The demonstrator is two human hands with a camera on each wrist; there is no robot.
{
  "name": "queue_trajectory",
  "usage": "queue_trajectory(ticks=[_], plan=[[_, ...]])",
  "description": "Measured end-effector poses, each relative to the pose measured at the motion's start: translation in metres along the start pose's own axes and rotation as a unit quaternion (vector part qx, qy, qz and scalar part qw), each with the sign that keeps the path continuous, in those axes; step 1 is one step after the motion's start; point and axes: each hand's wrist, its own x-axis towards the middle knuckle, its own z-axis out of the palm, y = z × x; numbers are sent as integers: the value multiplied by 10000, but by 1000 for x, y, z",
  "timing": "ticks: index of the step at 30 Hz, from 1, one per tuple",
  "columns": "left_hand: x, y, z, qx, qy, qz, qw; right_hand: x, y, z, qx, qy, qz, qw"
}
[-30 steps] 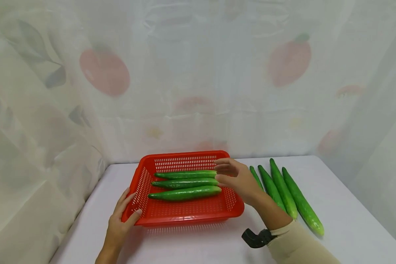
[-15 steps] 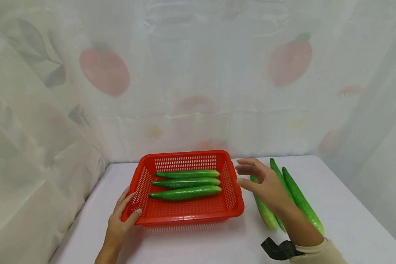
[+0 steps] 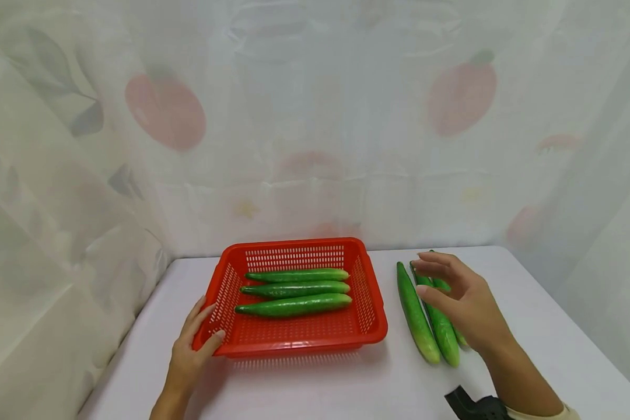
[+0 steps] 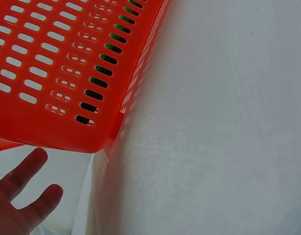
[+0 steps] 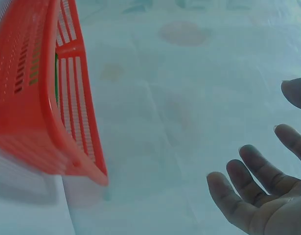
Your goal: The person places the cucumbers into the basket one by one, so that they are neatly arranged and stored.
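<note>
The red basket (image 3: 294, 351) holds three green cucumbers (image 3: 296, 305) lying side by side crosswise. At its left end is my left hand (image 3: 185, 359), fingers and thumb spread and relaxed against the rim and front-left corner. The left wrist view has two fingertips of that hand (image 4: 23, 191) close below the basket's wall (image 4: 67, 73). My right hand (image 3: 472, 300), fingers spread and slightly bent with nothing held, hovers over the cucumbers (image 3: 419, 321) to the basket's right, hiding parts of some. In the right wrist view, this hand (image 5: 267, 196) is well apart from the basket (image 5: 47, 117).
A white tabletop (image 3: 294, 391) carries everything. Behind it hangs a pale curtain (image 3: 315, 116) with faded fruit prints, and more sheeting (image 3: 42, 262) rises along the left side. A dark band (image 3: 478, 405) sits at my right wrist.
My right hand has moved rightward from above the basket's right end to over the loose cucumbers, uncovering the basket's right rim. My left hand stays at the left end.
</note>
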Motion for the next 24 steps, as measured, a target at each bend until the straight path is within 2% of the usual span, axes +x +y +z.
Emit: queue_trajectory(ticks=[4,10,24], plan=[[0,1,0,-71,6,45,10000,-9,0,-12,-119,228,56,9997],[0,2,0,-17,32,103,9999,-19,5,-28,69,429,-95,9990],[0,-1,0,-150,44,209,9997,-34,22,-54,291,1017,-20,9944]])
